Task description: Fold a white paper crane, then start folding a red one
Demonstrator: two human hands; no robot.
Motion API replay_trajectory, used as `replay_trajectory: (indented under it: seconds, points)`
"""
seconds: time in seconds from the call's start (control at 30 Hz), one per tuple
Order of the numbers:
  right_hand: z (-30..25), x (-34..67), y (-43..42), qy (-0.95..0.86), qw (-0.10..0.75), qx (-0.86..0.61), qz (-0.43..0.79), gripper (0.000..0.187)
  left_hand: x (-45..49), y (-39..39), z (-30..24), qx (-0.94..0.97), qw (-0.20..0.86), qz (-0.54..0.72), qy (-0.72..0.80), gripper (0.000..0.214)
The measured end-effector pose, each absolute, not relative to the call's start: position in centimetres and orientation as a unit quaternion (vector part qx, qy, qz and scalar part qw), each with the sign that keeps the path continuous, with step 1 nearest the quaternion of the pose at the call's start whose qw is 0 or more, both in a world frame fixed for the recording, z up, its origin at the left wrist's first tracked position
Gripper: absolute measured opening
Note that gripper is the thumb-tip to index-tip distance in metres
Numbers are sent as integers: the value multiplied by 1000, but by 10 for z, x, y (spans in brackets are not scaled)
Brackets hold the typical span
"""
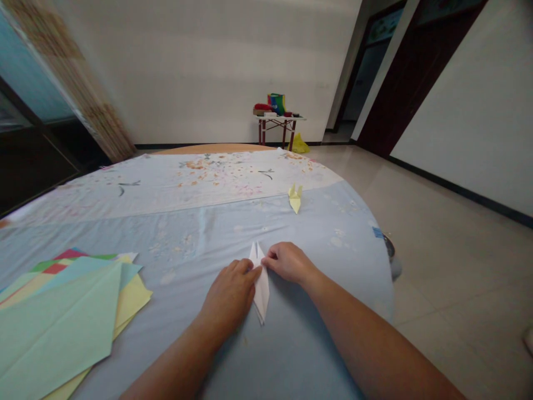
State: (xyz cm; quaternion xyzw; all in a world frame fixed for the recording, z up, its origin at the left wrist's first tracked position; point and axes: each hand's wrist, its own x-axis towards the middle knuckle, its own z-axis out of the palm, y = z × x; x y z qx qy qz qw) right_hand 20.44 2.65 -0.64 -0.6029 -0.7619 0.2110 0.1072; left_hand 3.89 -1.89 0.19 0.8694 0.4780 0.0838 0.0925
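Note:
A narrow piece of folded white paper (261, 294), long and diamond-like with a split upper tip, lies on the cloth-covered table in front of me. From its left side, my left hand (234, 291) holds it down, thumb laid across the middle and fingers curled at the edge. On the other side, my right hand (290, 262) pinches the paper's right edge between thumb and forefinger. Farther off, toward the right, stands a small folded yellow paper figure (295, 199) with two upright points; neither hand touches it.
A stack of coloured paper sheets (62, 328) lies at the left, pale green on top. The round table carries a blue and white floral tablecloth (175, 272). Beyond it, a small table (280, 118) with several items stands by the wall, a yellow bag (298, 144) beside it.

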Motion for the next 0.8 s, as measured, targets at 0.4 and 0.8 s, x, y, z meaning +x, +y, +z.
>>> replay_trajectory:
  seconds: [0.4,0.8]
  points:
    - [0,203,24,-761,79,-610,207,28,30,-15,2,876,143,141,439,27]
    - [-9,200,27,-789,118,-590,123,34,38,-18,2,890,73,58,446,32]
